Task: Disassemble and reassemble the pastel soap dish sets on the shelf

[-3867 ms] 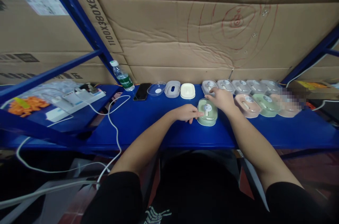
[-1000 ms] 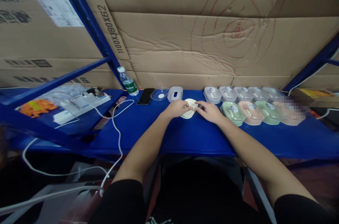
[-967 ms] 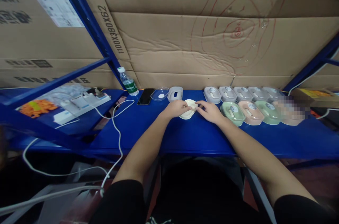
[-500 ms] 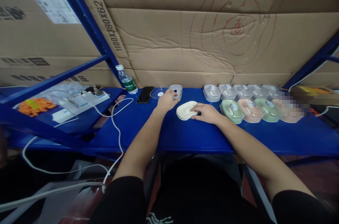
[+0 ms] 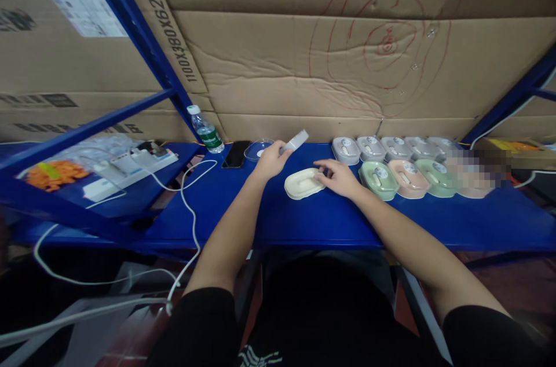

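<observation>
By cardboard (image 5: 171, 37) marked "1100X380X62", L hand (image 5: 270, 161) grips tilted grey pc (image 5: 296, 140)

head view | from above | forward and down | near blue bench (image 5: 321, 225)

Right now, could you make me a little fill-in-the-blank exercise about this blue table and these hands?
1. The person's right hand is at the edge of the cream oval plastic dish; the pale grey plastic piece is in the ____ hand.
2. The flat black phone lies between the clear round plastic cover and the clear plastic ____.
3. The front row's leftmost lidded plastic box is coloured ____.

Missing words: left; bottle; green.
</observation>
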Demonstrator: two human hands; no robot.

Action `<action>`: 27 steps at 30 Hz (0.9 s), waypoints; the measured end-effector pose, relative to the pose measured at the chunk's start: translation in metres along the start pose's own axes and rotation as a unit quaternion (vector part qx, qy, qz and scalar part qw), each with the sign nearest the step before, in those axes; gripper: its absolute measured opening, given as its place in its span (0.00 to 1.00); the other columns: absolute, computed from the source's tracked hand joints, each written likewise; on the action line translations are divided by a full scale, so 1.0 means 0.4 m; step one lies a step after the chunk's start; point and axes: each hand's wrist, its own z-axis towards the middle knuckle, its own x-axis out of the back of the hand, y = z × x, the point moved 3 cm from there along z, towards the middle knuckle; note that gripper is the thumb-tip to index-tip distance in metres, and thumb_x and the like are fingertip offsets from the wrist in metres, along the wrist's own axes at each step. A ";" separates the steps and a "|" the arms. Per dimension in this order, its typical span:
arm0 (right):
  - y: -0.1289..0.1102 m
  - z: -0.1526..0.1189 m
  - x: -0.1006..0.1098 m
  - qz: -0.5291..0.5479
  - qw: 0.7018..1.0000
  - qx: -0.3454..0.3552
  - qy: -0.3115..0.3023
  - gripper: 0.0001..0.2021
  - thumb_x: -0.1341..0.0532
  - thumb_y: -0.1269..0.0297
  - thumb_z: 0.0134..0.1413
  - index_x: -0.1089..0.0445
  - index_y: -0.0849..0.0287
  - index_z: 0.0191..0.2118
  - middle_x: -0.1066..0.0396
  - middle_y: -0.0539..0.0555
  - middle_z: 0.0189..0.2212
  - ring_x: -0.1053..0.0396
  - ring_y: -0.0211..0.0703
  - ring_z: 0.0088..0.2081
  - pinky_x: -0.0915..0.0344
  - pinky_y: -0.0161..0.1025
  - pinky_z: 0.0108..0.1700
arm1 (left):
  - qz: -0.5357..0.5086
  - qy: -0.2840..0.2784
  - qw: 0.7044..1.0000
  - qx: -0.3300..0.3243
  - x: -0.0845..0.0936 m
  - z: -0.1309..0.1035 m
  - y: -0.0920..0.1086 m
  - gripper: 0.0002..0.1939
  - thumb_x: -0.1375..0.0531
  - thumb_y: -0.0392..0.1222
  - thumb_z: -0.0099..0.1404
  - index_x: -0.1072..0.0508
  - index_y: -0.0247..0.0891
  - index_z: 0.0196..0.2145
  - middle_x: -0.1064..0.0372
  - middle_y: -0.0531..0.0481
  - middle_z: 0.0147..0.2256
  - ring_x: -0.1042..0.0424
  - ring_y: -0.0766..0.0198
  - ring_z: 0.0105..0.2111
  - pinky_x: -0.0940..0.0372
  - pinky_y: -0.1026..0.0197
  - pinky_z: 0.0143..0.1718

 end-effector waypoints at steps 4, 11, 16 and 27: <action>0.028 0.009 0.025 0.018 0.992 -0.089 0.092 0.31 0.35 0.51 0.61 0.34 0.57 0.66 0.22 0.59 0.48 0.30 0.42 0.28 0.28 0.47 0.41 | -0.212 -0.057 0.974 0.056 0.025 -0.012 0.030 0.18 0.44 0.60 0.73 0.36 0.42 0.38 0.36 0.57 0.20 0.33 0.67 0.19 0.42 0.65 0.25; 0.027 0.009 0.029 0.118 0.981 -0.110 0.112 0.26 0.42 0.40 0.65 0.27 0.56 0.55 0.21 0.58 0.44 0.25 0.49 0.37 0.27 0.46 0.41 | -0.301 -0.204 0.928 0.076 0.023 -0.046 0.068 0.16 0.42 0.56 0.73 0.33 0.41 0.42 0.34 0.55 0.25 0.34 0.70 0.17 0.51 0.65 0.19; 0.033 0.016 0.021 0.164 0.968 -0.150 0.117 0.28 0.40 0.36 0.61 0.24 0.55 0.52 0.22 0.55 0.35 0.25 0.49 0.36 0.28 0.42 0.35 | -0.212 -0.198 0.956 0.038 0.028 -0.044 0.077 0.20 0.41 0.57 0.71 0.25 0.38 0.48 0.29 0.51 0.29 0.35 0.71 0.19 0.46 0.64 0.21; 0.072 0.024 -0.016 0.207 0.947 -0.242 0.044 0.31 0.35 0.45 0.60 0.27 0.63 0.61 0.24 0.50 0.26 0.37 0.36 0.17 0.39 0.37 0.22 | 0.080 -0.228 0.969 0.046 0.026 -0.050 0.049 0.20 0.46 0.56 0.72 0.23 0.37 0.39 0.23 0.48 0.27 0.28 0.62 0.22 0.38 0.61 0.26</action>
